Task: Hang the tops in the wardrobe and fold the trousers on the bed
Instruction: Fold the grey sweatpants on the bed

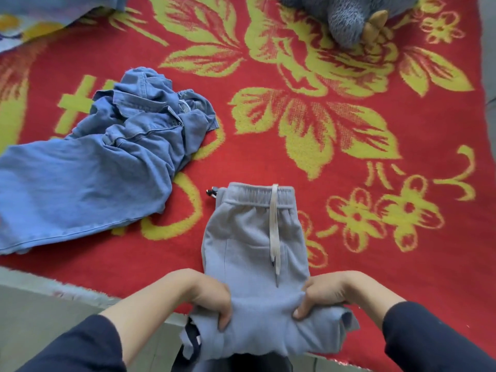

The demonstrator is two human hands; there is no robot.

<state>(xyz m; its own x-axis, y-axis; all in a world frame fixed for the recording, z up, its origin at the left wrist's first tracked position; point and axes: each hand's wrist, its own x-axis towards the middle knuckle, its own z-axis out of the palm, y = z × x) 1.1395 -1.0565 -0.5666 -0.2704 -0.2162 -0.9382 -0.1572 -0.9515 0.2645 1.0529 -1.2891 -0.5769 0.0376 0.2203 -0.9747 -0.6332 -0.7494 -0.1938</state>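
While both hands pinch the grey sweatpants point(255, 253) at their near end, left hand point(214, 299) and right hand point(322, 294) clamped on bunched cloth, the cuffs hang hidden below the bed edge. One pair of jeans point(88, 170) lies crumpled beyond-left; one plush toy point(349, 20), cut off, far ahead on the red floral blanket point(268, 162).

pale grey-blue drawstring trousers point(255, 253) flat, waistband away, lower end bunched; crumpled blue jeans point(102, 162) just left

A fuzzy grey-blue plush toy point(346, 20) with tan horns is lying far beyond the hands on a red, yellow-flowered woven blanket point(268, 146).
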